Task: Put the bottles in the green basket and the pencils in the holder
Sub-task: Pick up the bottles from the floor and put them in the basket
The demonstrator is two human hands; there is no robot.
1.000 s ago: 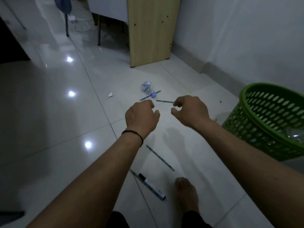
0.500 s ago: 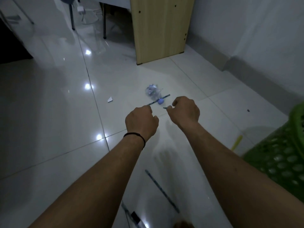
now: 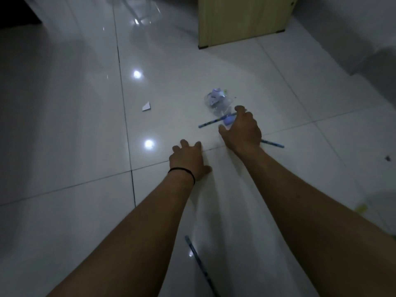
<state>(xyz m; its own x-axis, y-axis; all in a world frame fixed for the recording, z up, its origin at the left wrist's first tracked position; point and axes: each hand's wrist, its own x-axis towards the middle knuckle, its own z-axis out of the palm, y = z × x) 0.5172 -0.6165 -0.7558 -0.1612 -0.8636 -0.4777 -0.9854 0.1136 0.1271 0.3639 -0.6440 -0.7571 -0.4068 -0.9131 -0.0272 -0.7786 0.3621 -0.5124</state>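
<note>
Right hand [image 3: 241,130] grip spread wide, holding nothing, above bottle [image 3: 220,105] and two pencils [image 3: 211,122]

We see a glossy white tiled floor [image 3: 70,116] with dark joint lines. On it lie a crushed clear bottle [image 3: 217,102], a blue pencil [image 3: 211,122] just beside it, a second pencil [image 3: 273,143] to its right, a third [image 3: 198,259] near the bottom edge, and a small white scrap [image 3: 146,106]. A wooden panel [image 3: 242,17] stands at the far side.
</note>
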